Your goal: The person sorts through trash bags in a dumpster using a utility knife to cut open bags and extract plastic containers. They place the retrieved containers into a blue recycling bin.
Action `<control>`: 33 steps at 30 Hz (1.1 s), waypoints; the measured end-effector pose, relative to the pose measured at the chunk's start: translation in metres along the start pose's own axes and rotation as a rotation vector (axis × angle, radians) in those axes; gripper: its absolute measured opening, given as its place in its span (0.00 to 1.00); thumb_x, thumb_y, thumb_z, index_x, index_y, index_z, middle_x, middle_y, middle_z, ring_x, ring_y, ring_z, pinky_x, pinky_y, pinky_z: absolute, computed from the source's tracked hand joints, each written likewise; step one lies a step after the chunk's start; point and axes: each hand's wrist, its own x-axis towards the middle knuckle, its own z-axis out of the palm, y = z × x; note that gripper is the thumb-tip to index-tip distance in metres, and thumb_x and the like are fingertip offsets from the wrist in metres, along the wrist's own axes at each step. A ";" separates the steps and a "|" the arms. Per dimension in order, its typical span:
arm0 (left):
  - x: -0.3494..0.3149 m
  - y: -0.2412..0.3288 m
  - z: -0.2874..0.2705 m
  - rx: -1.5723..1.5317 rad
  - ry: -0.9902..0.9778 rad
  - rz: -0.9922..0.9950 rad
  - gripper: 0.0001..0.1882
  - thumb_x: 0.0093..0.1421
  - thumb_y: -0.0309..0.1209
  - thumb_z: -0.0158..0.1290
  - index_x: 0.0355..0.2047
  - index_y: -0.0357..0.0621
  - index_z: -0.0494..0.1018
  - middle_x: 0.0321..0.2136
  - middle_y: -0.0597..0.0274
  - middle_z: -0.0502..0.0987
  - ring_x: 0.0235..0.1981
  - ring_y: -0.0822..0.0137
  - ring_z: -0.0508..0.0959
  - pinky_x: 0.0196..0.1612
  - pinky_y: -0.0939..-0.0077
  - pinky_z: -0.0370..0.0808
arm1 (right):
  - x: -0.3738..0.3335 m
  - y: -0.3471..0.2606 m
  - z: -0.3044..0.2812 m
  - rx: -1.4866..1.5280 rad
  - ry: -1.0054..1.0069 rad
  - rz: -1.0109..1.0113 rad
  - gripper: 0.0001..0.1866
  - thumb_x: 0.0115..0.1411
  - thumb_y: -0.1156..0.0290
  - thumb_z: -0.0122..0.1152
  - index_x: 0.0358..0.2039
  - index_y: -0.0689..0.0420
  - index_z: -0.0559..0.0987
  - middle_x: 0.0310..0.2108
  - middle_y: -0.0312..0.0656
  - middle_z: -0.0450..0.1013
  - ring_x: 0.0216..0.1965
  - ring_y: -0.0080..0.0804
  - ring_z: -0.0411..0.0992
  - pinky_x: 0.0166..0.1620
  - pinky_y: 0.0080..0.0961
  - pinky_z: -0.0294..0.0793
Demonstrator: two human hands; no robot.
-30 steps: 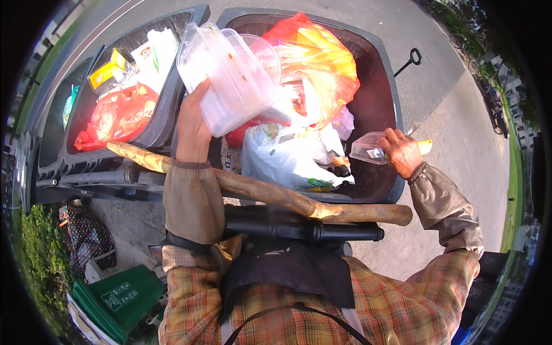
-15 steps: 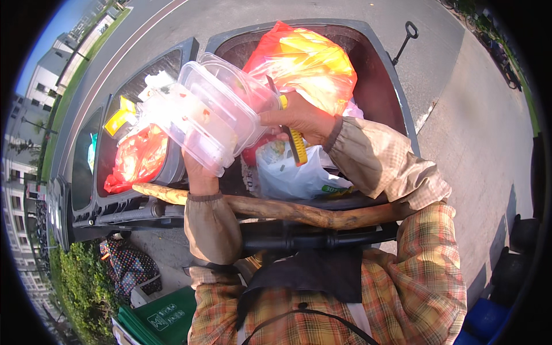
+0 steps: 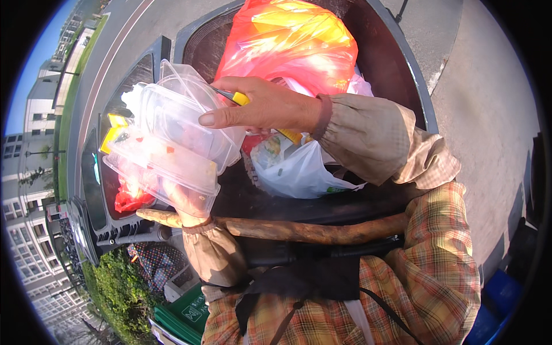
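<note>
Several clear plastic food containers (image 3: 158, 150), smeared with bits of orange food, are bunched together over the wheelie bins. From below, my left hand (image 3: 187, 202) grips their near side, its fingers partly showing through the plastic. My right hand (image 3: 267, 106) is closed round a yellow-handled utility knife (image 3: 240, 99), its blade pointing left. The thumb and fingers of that hand also rest against the containers. Behind my right hand, a red-orange plastic bag (image 3: 293, 43) bulges from the open bin (image 3: 397, 63). A white plastic bag (image 3: 302, 175) lies lower in it.
A wooden stick (image 3: 305, 231) lies across the bins' near edge. On the left, another bin holds a red bag (image 3: 132, 196) and a yellow carton (image 3: 112, 135). Lower left are a dotted bag (image 3: 154, 263), a green lid (image 3: 187, 310) and a bush (image 3: 115, 287).
My left hand has lowered and tilted the nearer container away from the others. My right hand has moved left with the knife, onto the containers. The view has shifted closer to the bins.
</note>
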 end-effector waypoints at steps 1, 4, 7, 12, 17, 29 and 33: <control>-0.006 0.004 -0.002 -0.004 0.014 0.024 0.22 0.57 0.31 0.47 0.51 0.35 0.60 0.49 0.50 0.67 0.49 0.54 0.68 0.52 0.55 0.65 | 0.006 0.002 0.007 -0.062 -0.022 -0.087 0.35 0.47 0.48 0.62 0.47 0.61 0.67 0.23 0.33 0.65 0.17 0.16 0.61 0.20 0.13 0.61; -0.006 0.001 -0.005 0.002 0.033 0.024 0.22 0.57 0.31 0.47 0.51 0.35 0.60 0.49 0.50 0.67 0.49 0.54 0.68 0.52 0.55 0.65 | 0.003 0.002 0.003 -0.080 -0.103 0.054 0.27 0.48 0.53 0.61 0.42 0.60 0.70 0.24 0.33 0.66 0.18 0.15 0.61 0.19 0.13 0.60; -0.014 0.003 -0.008 -0.002 0.064 0.056 0.22 0.57 0.31 0.46 0.51 0.35 0.60 0.49 0.49 0.66 0.49 0.54 0.68 0.52 0.55 0.65 | 0.005 -0.003 0.002 -0.007 -0.214 0.161 0.20 0.49 0.57 0.60 0.35 0.60 0.71 0.16 0.32 0.63 0.13 0.15 0.59 0.17 0.14 0.58; -0.012 0.003 -0.005 -0.010 0.053 0.076 0.22 0.57 0.31 0.46 0.51 0.35 0.60 0.49 0.49 0.66 0.49 0.54 0.68 0.52 0.55 0.65 | 0.012 0.008 -0.012 0.112 -0.285 0.278 0.18 0.47 0.56 0.62 0.27 0.58 0.72 0.10 0.32 0.61 0.09 0.15 0.58 0.13 0.14 0.57; -0.020 0.006 -0.005 -0.003 0.065 0.110 0.22 0.57 0.31 0.46 0.51 0.35 0.60 0.49 0.49 0.66 0.49 0.54 0.68 0.52 0.56 0.65 | 0.018 0.011 -0.011 0.117 -0.326 0.388 0.19 0.52 0.54 0.58 0.31 0.59 0.72 0.10 0.32 0.62 0.09 0.13 0.57 0.14 0.11 0.56; -0.105 0.017 -0.050 0.139 0.300 0.105 0.23 0.57 0.32 0.46 0.51 0.35 0.60 0.49 0.48 0.66 0.49 0.54 0.68 0.52 0.56 0.65 | -0.003 0.054 -0.065 -1.180 -0.149 0.240 0.12 0.46 0.67 0.57 0.29 0.62 0.77 0.28 0.53 0.73 0.29 0.47 0.73 0.33 0.37 0.71; -0.111 0.014 -0.059 0.152 0.326 0.085 0.23 0.57 0.32 0.46 0.51 0.34 0.60 0.49 0.48 0.66 0.49 0.54 0.68 0.52 0.56 0.65 | 0.028 0.096 -0.046 -1.194 -0.001 0.216 0.15 0.45 0.63 0.58 0.31 0.60 0.77 0.29 0.53 0.73 0.33 0.47 0.73 0.36 0.40 0.70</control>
